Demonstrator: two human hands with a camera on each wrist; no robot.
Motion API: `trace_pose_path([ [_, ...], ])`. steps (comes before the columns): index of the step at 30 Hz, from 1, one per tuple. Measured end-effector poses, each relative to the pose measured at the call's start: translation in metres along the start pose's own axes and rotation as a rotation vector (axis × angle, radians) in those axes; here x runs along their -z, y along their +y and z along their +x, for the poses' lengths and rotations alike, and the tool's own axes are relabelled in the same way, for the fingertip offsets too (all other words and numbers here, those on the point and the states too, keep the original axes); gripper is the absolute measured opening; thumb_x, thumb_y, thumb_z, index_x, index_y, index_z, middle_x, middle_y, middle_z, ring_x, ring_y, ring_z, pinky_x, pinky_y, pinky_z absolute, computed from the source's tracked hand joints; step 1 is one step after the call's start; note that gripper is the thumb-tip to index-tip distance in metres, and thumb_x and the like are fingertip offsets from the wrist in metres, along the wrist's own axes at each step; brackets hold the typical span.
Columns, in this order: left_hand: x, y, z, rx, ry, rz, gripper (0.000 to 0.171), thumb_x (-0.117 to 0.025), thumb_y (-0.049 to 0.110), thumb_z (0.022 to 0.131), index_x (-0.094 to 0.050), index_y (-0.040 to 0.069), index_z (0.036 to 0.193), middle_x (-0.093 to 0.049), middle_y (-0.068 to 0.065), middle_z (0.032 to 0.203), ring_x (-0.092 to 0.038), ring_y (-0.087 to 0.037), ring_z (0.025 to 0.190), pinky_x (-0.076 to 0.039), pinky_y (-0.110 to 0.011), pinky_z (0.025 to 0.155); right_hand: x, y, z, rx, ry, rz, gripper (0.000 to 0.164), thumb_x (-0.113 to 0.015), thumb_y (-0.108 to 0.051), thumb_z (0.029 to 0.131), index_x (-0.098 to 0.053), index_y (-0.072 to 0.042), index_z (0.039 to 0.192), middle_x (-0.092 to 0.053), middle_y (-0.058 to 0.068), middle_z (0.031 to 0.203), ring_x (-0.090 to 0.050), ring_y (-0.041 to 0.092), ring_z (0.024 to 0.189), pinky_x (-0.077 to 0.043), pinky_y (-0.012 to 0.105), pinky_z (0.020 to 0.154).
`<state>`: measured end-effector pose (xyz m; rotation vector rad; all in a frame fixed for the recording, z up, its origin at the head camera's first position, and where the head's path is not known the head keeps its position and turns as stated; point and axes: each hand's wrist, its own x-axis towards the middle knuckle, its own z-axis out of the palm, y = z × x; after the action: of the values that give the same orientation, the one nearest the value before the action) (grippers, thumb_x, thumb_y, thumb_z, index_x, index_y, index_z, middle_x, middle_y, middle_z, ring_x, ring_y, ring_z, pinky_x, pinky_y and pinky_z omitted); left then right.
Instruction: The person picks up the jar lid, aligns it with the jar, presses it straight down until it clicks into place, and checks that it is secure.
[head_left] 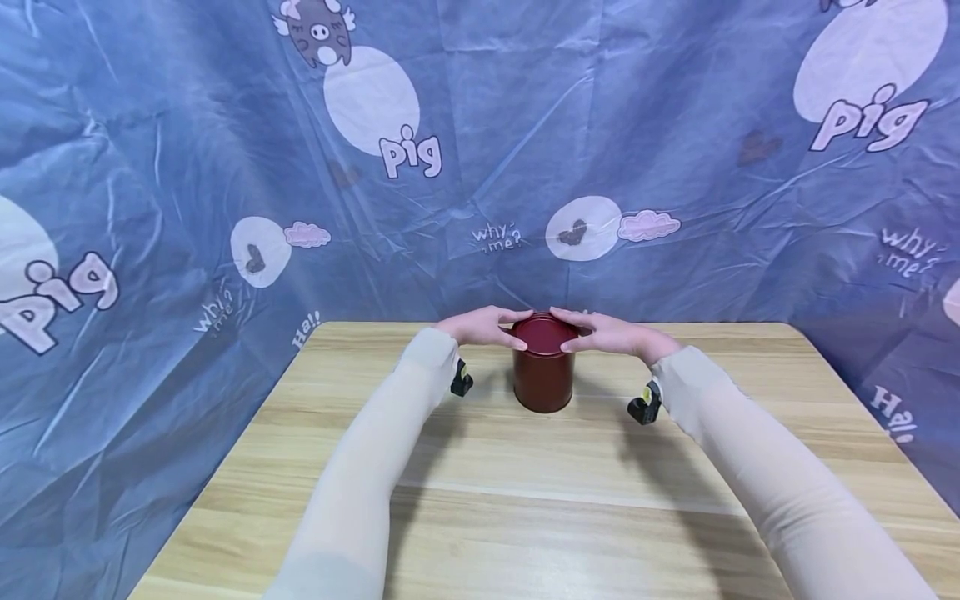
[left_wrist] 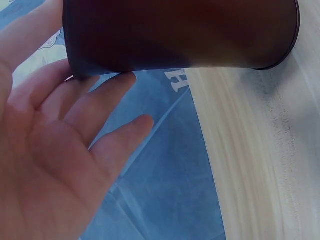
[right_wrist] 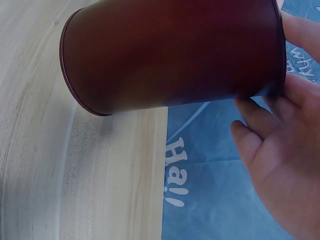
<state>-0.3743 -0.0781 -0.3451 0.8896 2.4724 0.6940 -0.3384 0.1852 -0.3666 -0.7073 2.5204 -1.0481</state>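
A dark red cylindrical canister [head_left: 543,383] stands upright toward the far side of the table, its round top facing up. My left hand [head_left: 486,327] grips the top rim from the left, thumb at the front and fingers behind. From the right, my right hand [head_left: 615,335] holds the same rim in a matching way. In the left wrist view, bent fingers [left_wrist: 107,102] reach the canister's upper end, with the little finger apart from it. The right wrist view shows the canister's side wall [right_wrist: 170,55] and my fingers around its top edge.
The wooden table [head_left: 480,533] has its back edge close behind the canister. A blue printed curtain [head_left: 480,150] hangs behind it and along both sides. Each sleeve carries a small black wrist camera [head_left: 645,404].
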Motion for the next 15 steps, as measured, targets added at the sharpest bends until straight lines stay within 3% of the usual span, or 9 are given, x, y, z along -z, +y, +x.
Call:
trace_pose_path([
  [8,0.0031,0.0029,0.0016,0.006,0.005,-0.015,0.074,-0.071,0.033,0.087,-0.035,0.021,0.151,-0.04,-0.006,0.153,-0.036,-0.019,0.142,-0.03,-0.036,0.117,0.0012,-0.0001,0.0025,-0.006,-0.001,0.005,0.076,-0.062,-0.031,0.092,-0.023,-0.012,0.154,-0.02,0.021,0.159,-0.023,0.041,0.144,-0.027,0.059,0.113],
  [15,0.005,0.0037,0.0021,0.016,-0.003,0.009,0.074,-0.071,0.033,0.087,-0.035,0.021,0.15,-0.04,-0.006,0.153,-0.036,-0.02,0.142,-0.029,-0.036,0.117,0.0013,-0.0013,0.0028,-0.018,-0.001,-0.007,0.077,-0.062,-0.035,0.091,-0.023,-0.015,0.155,-0.019,0.018,0.16,-0.017,0.041,0.146,-0.022,0.061,0.115],
])
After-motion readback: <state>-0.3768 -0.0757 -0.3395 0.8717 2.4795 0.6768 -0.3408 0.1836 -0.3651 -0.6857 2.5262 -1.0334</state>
